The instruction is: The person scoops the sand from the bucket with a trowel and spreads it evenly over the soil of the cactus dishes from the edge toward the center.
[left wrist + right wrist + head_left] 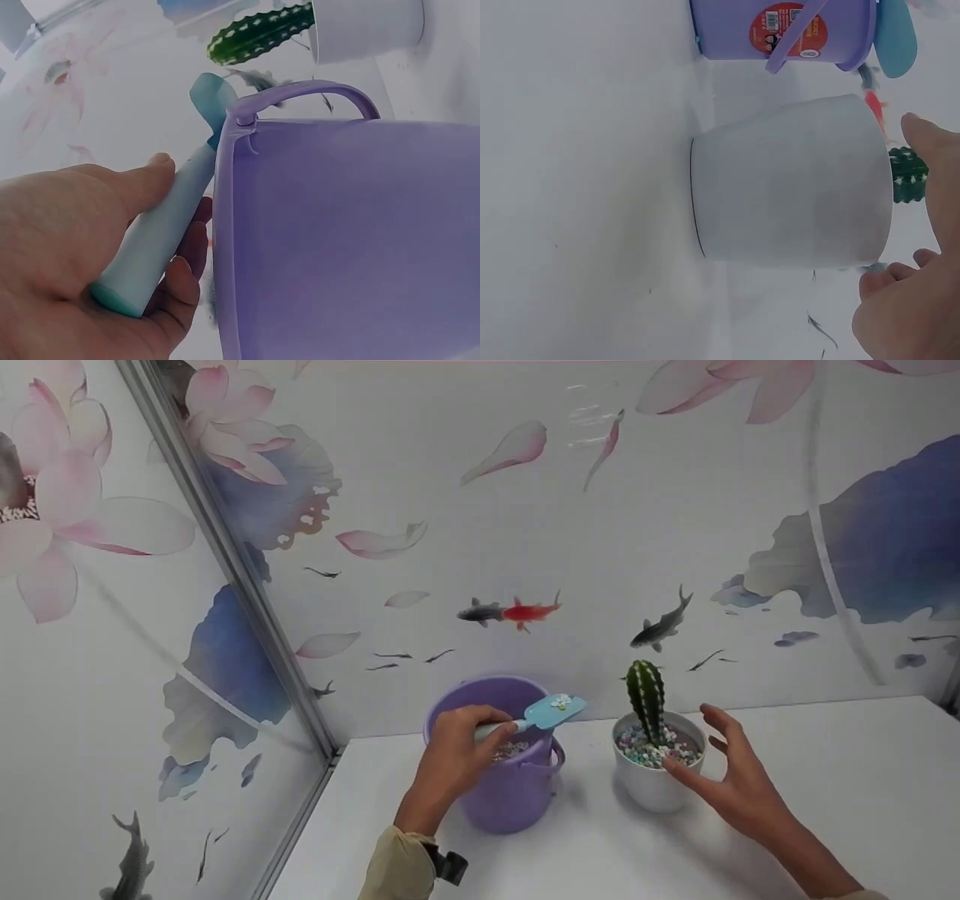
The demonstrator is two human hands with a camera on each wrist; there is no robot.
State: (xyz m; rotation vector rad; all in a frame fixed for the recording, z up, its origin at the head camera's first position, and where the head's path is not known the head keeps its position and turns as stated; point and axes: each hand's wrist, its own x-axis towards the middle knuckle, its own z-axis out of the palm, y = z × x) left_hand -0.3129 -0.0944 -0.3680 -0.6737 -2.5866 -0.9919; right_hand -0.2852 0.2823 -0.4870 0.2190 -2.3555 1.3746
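My left hand (461, 746) grips the pale handle of a small toy shovel (553, 712) with a light blue blade and a white flower on it. The shovel lies across the rim of a purple bucket (506, 799), which has small pebbles inside. In the left wrist view, fingers and thumb wrap the shovel handle (154, 232) beside the bucket wall. A green cactus (646, 701) stands in a white pot (652, 784) filled with colourful pebbles (637, 746). At the pot's right side is my right hand (739, 784), thumb near the rim and fingers spread.
The bucket and pot stand on a white table (577, 855) against a white wall (450, 405) printed with lotus flowers and fish. A metal strip (240, 570) runs down the wall corner at left. The bucket's handle (315, 88) hangs at its side.
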